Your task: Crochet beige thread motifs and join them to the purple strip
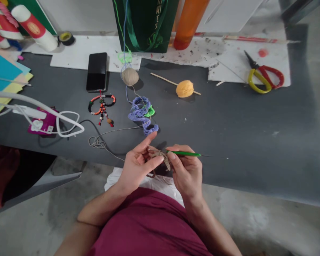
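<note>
Checking in from my remote screen, head cam looking down at the bench. The right hand (187, 172) pinches a green crochet hook (184, 153) between thumb and fingertips, with the other fingers curled in beneath it. The left hand (138, 167) has its fingers loosely spread, and they seem to pinch a small beige crochet piece (160, 158) against the hook. It's tiny and a bit soft on my feed, so I can't swear which fingertips are gripping it. That piece sits in the air over the table edge, well below the beige yarn ball (129, 76) on the dark grey table (229, 142).

Using that ball as my reference, a purple crochet strip (141, 113) with a green scrap (150, 112) lies just below it. A black smartphone (96, 72) is to its left, and a beaded ornament (101, 106) is down-left. To the right, an orange yarn ball (185, 89) sits on a wooden stick (162, 79), and red-and-yellow scissors (261, 78) lie much farther along. A white cable (42, 105) is well off to its left, and a green bag (146, 25) stands behind it.
</note>
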`<state>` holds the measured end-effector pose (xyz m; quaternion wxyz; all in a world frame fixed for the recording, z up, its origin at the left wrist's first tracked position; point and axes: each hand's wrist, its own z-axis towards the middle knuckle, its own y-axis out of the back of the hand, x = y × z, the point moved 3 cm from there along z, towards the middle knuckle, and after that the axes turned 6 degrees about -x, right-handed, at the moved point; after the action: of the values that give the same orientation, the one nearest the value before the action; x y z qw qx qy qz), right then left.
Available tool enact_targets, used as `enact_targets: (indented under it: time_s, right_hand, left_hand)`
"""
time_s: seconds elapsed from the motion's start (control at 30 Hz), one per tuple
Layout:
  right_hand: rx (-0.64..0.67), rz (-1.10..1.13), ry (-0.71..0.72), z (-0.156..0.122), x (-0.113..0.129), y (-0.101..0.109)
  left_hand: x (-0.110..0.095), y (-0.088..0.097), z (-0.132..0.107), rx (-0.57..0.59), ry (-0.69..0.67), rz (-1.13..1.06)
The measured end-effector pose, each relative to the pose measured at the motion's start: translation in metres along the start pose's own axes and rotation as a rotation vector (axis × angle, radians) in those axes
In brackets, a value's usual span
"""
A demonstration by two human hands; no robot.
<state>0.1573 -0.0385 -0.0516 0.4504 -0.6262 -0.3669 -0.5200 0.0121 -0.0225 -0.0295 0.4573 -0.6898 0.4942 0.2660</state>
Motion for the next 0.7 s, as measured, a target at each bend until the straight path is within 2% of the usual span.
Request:
enact_targets:
  time_s: [0.1,0.33,0.53,0.7]
  right_hand:
    - [-0.023,0.112,-0.117,0.0030,-0.0051,-0.0004]
    - [-0.016,0.197,-0.173,0.0063,-0.0036,-0.0018]
    - [0.023,0.159,-0.132,0.0062,-0.0042,-0.0001]
    - [0.037,0.128,-0.099,0.0067,-0.0052,0.0011]
  left_hand:
    - [0.0034,0.0028,0.0016,0.016,-0.005,-0.039]
    - [-0.0008,0.0056,0.0018,0.062,-0.028,0.038]
    - [-0.0028,0.0025,0.0031,0.135,-0.016,-0.033]
    - [-0.0002,0.0006,0.0030,0.073,0.032,-0.042]
